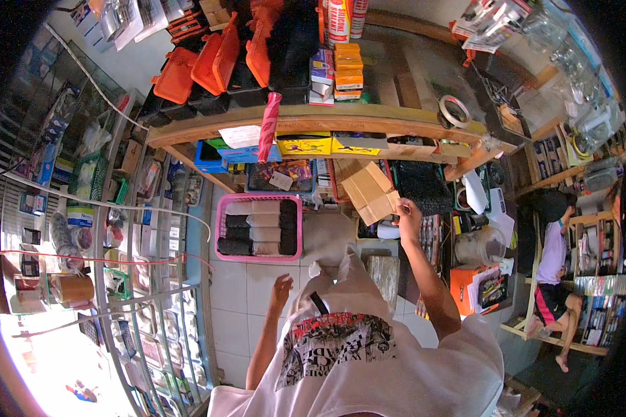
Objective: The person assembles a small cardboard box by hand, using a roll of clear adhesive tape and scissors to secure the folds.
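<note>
Below wooden shelving (368, 118), right of centre, the right hand (409, 219) pinches brown cardboard (368, 191) near its edge, a grip best light against creasing, while the left hand (279, 290) hangs half-curled, apparently empty.

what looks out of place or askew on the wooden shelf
A long pinkish-red item stands out: it crosses the front edge of the wooden shelf and hangs over it, while the stacked orange boxes sit neatly. The brown cardboard is tilted, but the right hand holds it. I see no spill.
</note>
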The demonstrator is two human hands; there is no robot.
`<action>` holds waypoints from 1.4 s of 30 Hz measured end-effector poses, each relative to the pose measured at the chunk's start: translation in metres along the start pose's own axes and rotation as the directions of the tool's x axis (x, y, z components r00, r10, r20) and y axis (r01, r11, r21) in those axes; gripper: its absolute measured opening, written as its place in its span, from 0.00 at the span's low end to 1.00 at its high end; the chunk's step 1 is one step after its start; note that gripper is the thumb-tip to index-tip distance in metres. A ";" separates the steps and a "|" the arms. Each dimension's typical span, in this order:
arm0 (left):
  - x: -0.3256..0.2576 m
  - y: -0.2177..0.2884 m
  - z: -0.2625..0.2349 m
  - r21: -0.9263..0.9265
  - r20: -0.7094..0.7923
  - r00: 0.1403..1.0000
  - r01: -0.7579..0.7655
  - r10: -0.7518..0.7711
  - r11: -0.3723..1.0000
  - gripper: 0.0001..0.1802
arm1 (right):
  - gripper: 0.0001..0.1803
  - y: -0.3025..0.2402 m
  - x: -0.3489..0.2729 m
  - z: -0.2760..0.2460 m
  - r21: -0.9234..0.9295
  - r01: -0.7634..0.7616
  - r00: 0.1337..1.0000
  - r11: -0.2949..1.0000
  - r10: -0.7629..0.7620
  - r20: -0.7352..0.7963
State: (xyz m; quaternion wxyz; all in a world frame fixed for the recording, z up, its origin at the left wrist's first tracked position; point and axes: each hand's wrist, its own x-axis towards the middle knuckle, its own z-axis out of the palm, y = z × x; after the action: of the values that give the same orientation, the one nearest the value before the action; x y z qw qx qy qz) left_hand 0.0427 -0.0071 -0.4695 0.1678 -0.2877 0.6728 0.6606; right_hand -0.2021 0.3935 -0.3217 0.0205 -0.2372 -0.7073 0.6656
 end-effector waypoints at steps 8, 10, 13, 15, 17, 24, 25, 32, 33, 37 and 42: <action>-0.052 0.251 0.030 -0.191 0.264 0.919 -0.249 0.294 0.950 0.41 | 0.09 -0.168 -0.116 -0.009 -0.008 0.182 0.928 0.983 -0.169 0.332; -0.078 0.303 0.030 -0.449 0.450 0.845 -0.064 0.288 0.891 0.44 | 0.09 -0.206 -0.141 0.001 0.034 0.239 0.860 0.970 -0.228 0.456; -0.123 0.343 0.037 -0.486 0.447 0.836 -0.072 0.319 0.871 0.44 | 0.07 -0.228 -0.161 0.012 0.122 0.421 0.749 0.899 -0.420 0.512; -0.132 0.340 0.030 -0.513 0.477 0.837 0.020 0.266 0.858 0.39 | 0.07 -0.250 -0.183 0.021 0.141 0.360 0.748 0.922 -0.376 0.547; -0.157 0.359 0.030 -0.383 0.495 0.832 -0.051 0.252 0.922 0.32 | 0.07 -0.264 -0.197 0.027 0.070 0.445 0.746 0.893 -0.413 0.522; -0.215 0.371 0.003 -0.584 0.225 0.885 -0.212 0.408 0.783 0.26 | 0.37 -0.279 -0.229 0.033 0.310 0.177 0.590 0.934 -0.353 0.726; -0.223 0.372 -0.001 -0.583 0.148 0.887 -0.279 0.437 0.763 0.26 | 0.39 -0.278 -0.232 0.032 0.329 0.112 0.545 0.937 -0.335 0.769; -0.264 0.373 -0.010 -0.565 -0.101 0.851 -0.475 0.515 0.675 0.23 | 0.44 -0.292 -0.247 0.033 0.246 -0.004 0.369 0.969 -0.227 0.901; -0.267 0.373 -0.008 -0.535 -0.171 0.821 -0.541 0.545 0.649 0.23 | 0.44 -0.293 -0.248 0.035 0.241 -0.005 0.360 0.970 -0.223 0.906; -0.277 0.371 -0.017 -0.591 -0.101 0.854 -0.464 0.511 0.660 0.24 | 0.44 -0.295 -0.247 0.043 0.234 -0.005 0.323 0.972 -0.220 0.920; -0.280 0.361 -0.016 -0.481 -0.189 0.835 -0.537 0.516 0.693 0.23 | 0.40 -0.293 -0.247 0.052 0.172 0.008 0.357 0.985 -0.164 0.920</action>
State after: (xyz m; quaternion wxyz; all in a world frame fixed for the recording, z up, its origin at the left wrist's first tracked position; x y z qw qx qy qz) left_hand 0.0431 0.0096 -0.0129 -0.1248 -0.1299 0.5279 0.8300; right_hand -0.0907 0.2549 0.0216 -0.3314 0.2197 -0.5585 0.7280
